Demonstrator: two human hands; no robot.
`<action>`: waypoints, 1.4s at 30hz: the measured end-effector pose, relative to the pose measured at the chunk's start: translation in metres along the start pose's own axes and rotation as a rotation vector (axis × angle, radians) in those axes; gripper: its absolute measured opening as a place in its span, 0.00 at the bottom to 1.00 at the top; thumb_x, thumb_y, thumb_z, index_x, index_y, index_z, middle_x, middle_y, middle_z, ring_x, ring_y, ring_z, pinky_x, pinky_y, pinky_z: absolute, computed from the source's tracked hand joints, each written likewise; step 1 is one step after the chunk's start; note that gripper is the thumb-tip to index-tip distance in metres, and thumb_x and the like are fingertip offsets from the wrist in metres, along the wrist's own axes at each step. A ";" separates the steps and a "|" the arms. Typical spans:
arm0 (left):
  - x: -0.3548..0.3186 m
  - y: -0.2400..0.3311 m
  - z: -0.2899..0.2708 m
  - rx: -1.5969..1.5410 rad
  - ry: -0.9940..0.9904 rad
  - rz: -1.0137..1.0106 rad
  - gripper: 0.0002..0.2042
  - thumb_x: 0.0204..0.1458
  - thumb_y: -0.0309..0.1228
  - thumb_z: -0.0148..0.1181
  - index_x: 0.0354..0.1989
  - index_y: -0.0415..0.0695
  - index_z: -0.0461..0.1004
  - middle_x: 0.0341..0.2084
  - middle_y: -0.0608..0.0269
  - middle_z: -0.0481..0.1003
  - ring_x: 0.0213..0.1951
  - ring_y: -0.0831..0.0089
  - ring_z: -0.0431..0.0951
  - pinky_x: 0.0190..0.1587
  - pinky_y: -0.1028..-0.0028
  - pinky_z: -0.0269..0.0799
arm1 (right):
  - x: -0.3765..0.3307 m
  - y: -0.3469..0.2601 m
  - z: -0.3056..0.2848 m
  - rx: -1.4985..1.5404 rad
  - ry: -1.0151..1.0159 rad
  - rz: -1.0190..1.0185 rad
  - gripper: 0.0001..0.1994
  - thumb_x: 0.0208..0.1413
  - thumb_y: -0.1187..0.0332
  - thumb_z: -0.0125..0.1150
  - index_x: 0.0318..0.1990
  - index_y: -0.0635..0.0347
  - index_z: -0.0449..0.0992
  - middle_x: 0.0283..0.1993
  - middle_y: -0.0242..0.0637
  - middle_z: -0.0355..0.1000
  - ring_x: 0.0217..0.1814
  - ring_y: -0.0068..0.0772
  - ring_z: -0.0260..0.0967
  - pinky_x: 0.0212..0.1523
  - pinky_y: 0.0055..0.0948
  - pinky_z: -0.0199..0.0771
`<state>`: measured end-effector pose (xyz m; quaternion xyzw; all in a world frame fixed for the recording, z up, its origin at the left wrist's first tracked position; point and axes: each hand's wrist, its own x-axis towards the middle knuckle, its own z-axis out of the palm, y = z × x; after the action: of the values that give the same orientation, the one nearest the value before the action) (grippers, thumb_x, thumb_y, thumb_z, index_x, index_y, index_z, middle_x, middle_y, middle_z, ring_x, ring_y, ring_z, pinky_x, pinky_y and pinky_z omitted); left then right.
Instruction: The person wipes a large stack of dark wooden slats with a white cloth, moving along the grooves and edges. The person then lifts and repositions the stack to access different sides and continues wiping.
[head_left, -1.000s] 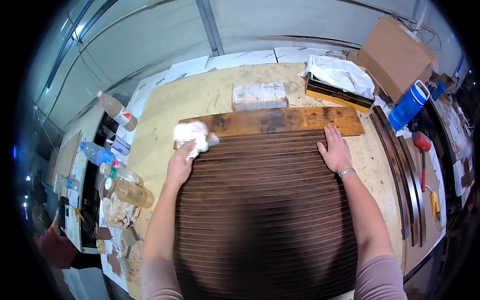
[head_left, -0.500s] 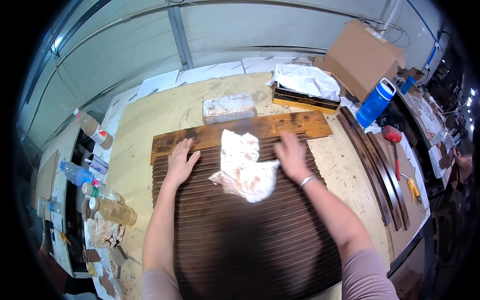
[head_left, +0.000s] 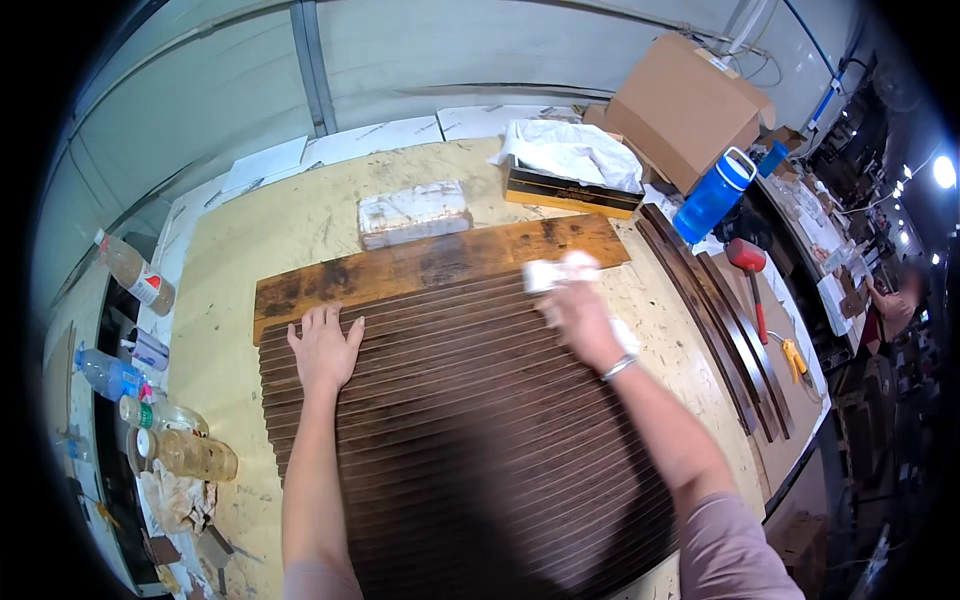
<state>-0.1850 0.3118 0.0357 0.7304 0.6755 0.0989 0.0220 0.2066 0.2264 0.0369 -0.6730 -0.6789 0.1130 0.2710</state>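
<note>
"Hands?"
"Right hand point(head_left: 582, 325) gripping the cloth point(head_left: 545, 277) at the slats' point(head_left: 470, 375) far right corner. Left hand point(head_left: 325, 350) empty, fingers spread on their left end."
"Step?"
"Wiping, we'd judge. Another pass calls for a firm grip, slats steadied."
"Beyond?"
"Board point(head_left: 440, 262) along their far edge, box point(head_left: 560, 192) behind."
"Writing?"
"Labels point(head_left: 150, 287) on bottles point(head_left: 124, 262) at left, too small for us."

Your narrow dark-brown wooden slats point(head_left: 440, 370), striped with paler lines.
Long amber wooden board point(head_left: 440, 262), mottled black; crumpled cloth point(head_left: 543, 277), white.
</note>
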 end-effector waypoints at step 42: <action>0.005 0.003 -0.001 0.019 0.003 -0.017 0.25 0.62 0.51 0.51 0.61 0.47 0.71 0.60 0.57 0.70 0.66 0.61 0.64 0.71 0.45 0.48 | 0.051 0.055 -0.044 -0.637 0.180 -0.023 0.07 0.43 0.77 0.67 0.32 0.57 0.82 0.40 0.38 0.78 0.45 0.41 0.73 0.51 0.41 0.73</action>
<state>-0.1820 0.3165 0.0377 0.7247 0.6825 0.0934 0.0148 0.2790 0.2708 0.0560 -0.7236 -0.6609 -0.1679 0.1070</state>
